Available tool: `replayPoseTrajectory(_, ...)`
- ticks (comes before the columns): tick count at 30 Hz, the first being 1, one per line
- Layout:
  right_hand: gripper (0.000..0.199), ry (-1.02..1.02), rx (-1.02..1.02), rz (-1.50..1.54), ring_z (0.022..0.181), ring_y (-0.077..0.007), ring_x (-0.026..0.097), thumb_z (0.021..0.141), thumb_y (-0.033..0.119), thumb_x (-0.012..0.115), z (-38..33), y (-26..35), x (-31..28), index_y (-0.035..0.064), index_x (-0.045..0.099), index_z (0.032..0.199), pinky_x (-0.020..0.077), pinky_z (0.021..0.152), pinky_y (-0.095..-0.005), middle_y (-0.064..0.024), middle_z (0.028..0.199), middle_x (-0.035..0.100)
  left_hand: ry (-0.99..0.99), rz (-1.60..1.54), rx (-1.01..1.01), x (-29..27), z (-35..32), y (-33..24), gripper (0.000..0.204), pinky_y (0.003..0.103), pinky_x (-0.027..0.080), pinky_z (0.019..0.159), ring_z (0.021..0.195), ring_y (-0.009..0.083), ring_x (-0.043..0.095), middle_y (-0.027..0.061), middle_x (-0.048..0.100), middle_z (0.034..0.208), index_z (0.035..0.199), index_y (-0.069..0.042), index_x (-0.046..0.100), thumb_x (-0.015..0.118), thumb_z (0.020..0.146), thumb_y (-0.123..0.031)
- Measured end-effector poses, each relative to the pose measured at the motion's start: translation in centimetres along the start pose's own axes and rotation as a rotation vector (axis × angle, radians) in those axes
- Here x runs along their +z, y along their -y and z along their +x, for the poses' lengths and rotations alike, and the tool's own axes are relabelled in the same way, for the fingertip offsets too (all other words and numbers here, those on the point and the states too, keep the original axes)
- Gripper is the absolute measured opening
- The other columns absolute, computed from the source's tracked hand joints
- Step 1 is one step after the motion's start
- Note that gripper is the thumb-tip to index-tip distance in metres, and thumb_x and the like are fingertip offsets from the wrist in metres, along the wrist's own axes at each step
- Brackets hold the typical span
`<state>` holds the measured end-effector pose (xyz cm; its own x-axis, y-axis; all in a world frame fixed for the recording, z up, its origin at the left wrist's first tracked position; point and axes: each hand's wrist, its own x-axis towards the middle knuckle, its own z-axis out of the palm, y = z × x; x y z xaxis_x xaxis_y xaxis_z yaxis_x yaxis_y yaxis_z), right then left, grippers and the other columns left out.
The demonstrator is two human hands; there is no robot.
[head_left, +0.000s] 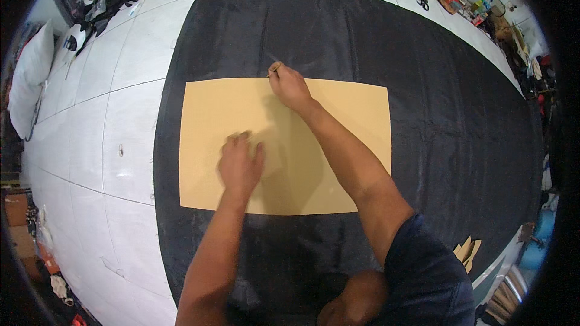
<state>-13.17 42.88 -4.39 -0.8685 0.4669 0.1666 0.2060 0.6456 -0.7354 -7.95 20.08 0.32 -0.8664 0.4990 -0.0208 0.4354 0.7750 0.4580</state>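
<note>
A tan rectangular sheet of card [353,115] lies flat on a large black cloth [459,127]. Over the left half of the sheet is my left hand [239,166], palm down with its fingers apart; it is slightly blurred and grips nothing. My right hand [291,89] reaches across to the sheet's far edge, fingers closed in a pinch. A thin, pen-like stick [275,69] shows at its fingertips, mostly hidden by the fingers, so its exact kind is unclear. My forearms cast a shadow on the middle of the sheet.
White panels [130,108] border the black cloth on the left and far side. Black scissors [423,2] lie at the far right, near assorted clutter [477,9]. Cut tan card pieces [467,252] rest at the near right. A white sack [33,72] stands at the far left.
</note>
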Motion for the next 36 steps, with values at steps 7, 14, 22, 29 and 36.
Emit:
replayPoseTrajectory(7,0.023,-0.013,0.01,0.028,0.096,-0.0417,0.065,0.097,0.018,0.052,0.2,-0.2,0.1,0.0013,0.061,0.11,0.0506,0.085,-0.0488,-0.0241,0.099,0.068,-0.118,0.081,0.224,7.2,4.2,-3.8,0.037,0.043,0.045,0.09,0.104,0.0313,0.055,0.0129,0.058,0.115,0.125,-0.013,0.064,0.065,0.09,-0.026)
replayPoseTrajectory(14,0.021,0.005,-0.004,-0.001,0.097,-0.0405,0.065,0.096,0.017,0.054,0.6,-0.6,0.1,0.001,0.061,0.108,0.0511,0.084,-0.048,-0.0225,0.1,0.068,-0.115,0.079,0.256,8.1,4.1,-3.6,0.042,0.045,0.04,0.096,0.11,0.0316,0.05,0.0126,0.054,0.121,0.131,-0.014,0.062,0.061,0.092,-0.03)
replayPoseTrajectory(22,0.016,-0.065,-0.09,-0.04,0.094,-0.0412,0.065,0.096,0.013,0.055,-1.0,-2.8,-2.9,-0.0006,0.061,0.102,0.0511,0.082,-0.0474,-0.023,0.097,0.067,-0.133,0.149,0.251,8.6,4.3,-3.3,0.046,0.049,0.04,0.094,0.11,0.0346,0.051,0.0132,0.047,0.146,0.134,-0.018,0.059,0.06,0.091,-0.034)
replayPoseTrajectory(29,0.02,0.002,0.082,-0.111,0.098,-0.0393,0.065,0.098,0.019,0.055,-2.5,-3.3,-6.7,0.0016,0.062,0.106,0.0514,0.082,-0.0443,-0.0221,0.101,0.068,-0.1,0.158,0.223,8.6,4.2,-3.7,0.046,0.048,0.037,0.098,0.111,0.035,0.05,0.0115,0.049,0.148,0.133,-0.017,0.06,0.058,0.092,-0.038)
replayPoseTrajectory(36,0.023,-0.028,0.151,-0.146,0.093,-0.0358,0.068,0.1,0.022,0.054,-3.0,-3.8,-7.5,0.0039,0.063,0.11,0.0524,0.08,-0.0425,-0.0188,0.1,0.071,-0.13,0.191,0.247,8.8,4.1,-3.3,0.048,0.048,0.038,0.097,0.111,0.0346,0.049,0.01,0.047,0.149,0.135,-0.018,0.058,0.06,0.091,-0.036)
